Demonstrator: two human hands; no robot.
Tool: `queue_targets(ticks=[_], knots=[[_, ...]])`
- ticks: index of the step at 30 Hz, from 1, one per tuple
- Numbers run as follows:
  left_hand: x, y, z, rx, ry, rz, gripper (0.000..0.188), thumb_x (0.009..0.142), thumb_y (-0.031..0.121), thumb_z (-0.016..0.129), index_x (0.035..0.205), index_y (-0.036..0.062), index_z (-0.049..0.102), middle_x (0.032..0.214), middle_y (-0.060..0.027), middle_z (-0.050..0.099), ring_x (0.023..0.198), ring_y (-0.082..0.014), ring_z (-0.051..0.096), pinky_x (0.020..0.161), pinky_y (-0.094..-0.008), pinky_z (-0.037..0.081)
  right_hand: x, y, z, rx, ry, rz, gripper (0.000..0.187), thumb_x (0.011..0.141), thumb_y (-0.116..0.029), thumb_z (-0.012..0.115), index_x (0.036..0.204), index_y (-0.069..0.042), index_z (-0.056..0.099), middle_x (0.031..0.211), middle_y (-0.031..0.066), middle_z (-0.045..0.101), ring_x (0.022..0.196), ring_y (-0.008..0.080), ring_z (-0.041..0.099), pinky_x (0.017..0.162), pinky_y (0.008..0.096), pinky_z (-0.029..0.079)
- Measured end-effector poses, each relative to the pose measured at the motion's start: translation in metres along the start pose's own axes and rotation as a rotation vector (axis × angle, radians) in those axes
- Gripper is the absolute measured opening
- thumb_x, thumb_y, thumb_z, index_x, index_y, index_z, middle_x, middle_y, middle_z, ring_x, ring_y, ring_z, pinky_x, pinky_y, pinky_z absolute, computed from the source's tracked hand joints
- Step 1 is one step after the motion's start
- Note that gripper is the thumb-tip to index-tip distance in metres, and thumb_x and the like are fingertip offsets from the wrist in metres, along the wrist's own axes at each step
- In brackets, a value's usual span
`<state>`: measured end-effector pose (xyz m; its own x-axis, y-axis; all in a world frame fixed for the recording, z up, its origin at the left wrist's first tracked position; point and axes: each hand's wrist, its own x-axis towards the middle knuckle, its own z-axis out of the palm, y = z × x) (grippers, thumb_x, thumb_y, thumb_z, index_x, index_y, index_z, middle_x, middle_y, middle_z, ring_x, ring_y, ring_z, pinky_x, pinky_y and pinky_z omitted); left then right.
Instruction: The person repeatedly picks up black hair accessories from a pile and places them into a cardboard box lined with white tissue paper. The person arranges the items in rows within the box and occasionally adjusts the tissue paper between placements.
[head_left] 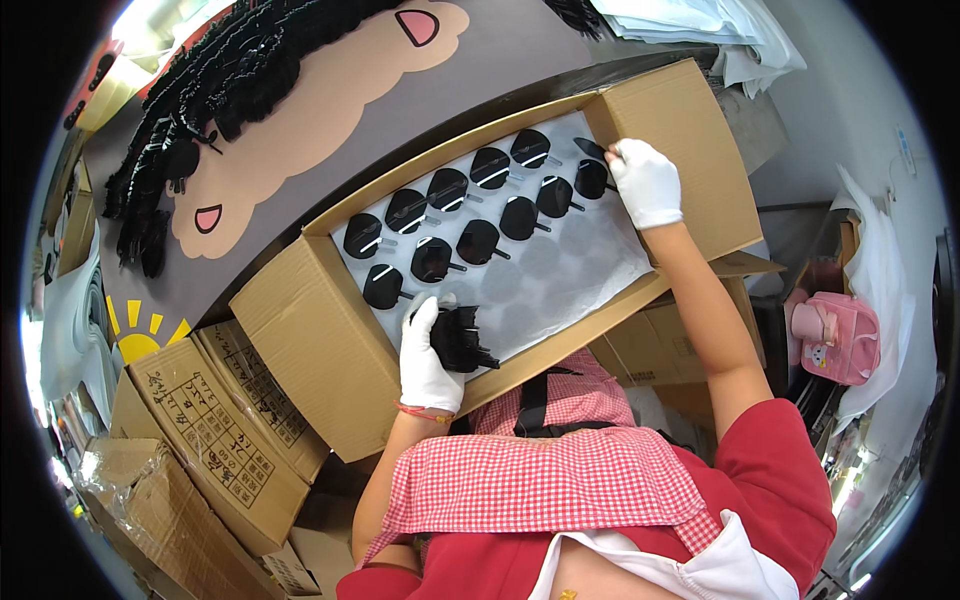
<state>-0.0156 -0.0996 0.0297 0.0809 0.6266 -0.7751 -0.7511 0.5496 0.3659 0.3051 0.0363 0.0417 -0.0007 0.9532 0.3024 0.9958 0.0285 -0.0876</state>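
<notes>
My left hand, in a white glove, holds a stack of thin black lens-like pieces near the box's front left. My right hand, also gloved in white, is closed at the far right end and pinches one glossy black lens-like piece with a tab, tilted. Below that piece lies another black disc, close to my right fingers. Several more round black discs with small tabs lie in two rows on a white sheet inside an open cardboard box.
Beyond the box, a grey table mat with cartoon shapes carries a heap of black tabbed pieces. White sheets are stacked at the far right. Closed cartons stand at the left, and a pink bag sits at the right.
</notes>
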Motion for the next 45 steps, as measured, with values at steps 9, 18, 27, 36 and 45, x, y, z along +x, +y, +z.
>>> queue_targets(ticks=[9, 18, 27, 36, 45], knots=[[-0.011, -0.011, 0.034, -0.111, -0.319, 0.04, 0.045, 0.095, 0.035, 0.061, 0.135, 0.0187, 0.051, 0.124, -0.0079, 0.057, 0.101, -0.0213, 0.06, 0.08, -0.038, 0.055, 0.034, -0.002, 0.02, 0.165, 0.319, -0.455, 0.014, 0.082, -0.014, 0.065, 0.096, -0.012, 0.069, 0.1, 0.0001, 0.071, 0.075, 0.023, 0.066, 0.068, 0.034, 0.054], [-0.022, -0.013, 0.044, 0.042, -0.326, 0.243, 0.051, 0.096, 0.023, 0.06, 0.142, 0.0142, 0.041, 0.13, -0.0095, 0.054, 0.11, -0.0216, 0.059, 0.092, -0.0367, 0.052, -0.042, -0.099, -0.067, 0.82, -0.823, -0.091, 0.051, 0.076, -0.047, 0.076, 0.102, -0.003, 0.069, 0.093, 0.0175, 0.068, 0.09, 0.0298, 0.067, 0.083, 0.0375, 0.051], [-0.051, -0.002, 0.003, 0.278, -0.307, 0.087, 0.058, 0.085, 0.003, 0.071, 0.139, 0.0092, 0.049, 0.131, -0.0053, 0.054, 0.113, -0.0143, 0.055, 0.097, -0.0288, 0.046, -0.073, -0.152, -0.085, 0.73, -1.268, 0.131, 0.021, 0.077, -0.016, 0.074, 0.087, 0.002, 0.07, 0.067, 0.0093, 0.064, 0.061, 0.0108, 0.056, 0.061, 0.0295, 0.049], [-0.081, 0.013, -0.04, 0.001, -0.091, -0.197, 0.039, 0.094, 0.023, 0.062, 0.129, 0.0055, 0.053, 0.119, -0.0103, 0.063, 0.098, -0.0197, 0.064, 0.082, -0.0368, 0.057, -0.097, -0.202, -0.036, 0.762, -0.808, -0.129, 0.023, 0.079, -0.028, 0.072, 0.085, -0.006, 0.071, 0.077, 0.0173, 0.068, 0.074, 0.0332, 0.068, 0.068, 0.0371, 0.053], [-0.078, 0.019, -0.039, -0.241, -0.161, -0.286, 0.028, 0.095, 0.03, 0.06, 0.118, 0.0138, 0.062, 0.117, -0.0084, 0.062, 0.102, -0.022, 0.062, 0.084, -0.0431, 0.056, -0.106, -0.098, -0.008, 0.345, -0.493, -0.07, 0.015, 0.079, -0.023, 0.07, 0.085, -0.01, 0.073, 0.083, 0.0138, 0.069, 0.078, 0.0321, 0.067, 0.072, 0.0415, 0.054]])
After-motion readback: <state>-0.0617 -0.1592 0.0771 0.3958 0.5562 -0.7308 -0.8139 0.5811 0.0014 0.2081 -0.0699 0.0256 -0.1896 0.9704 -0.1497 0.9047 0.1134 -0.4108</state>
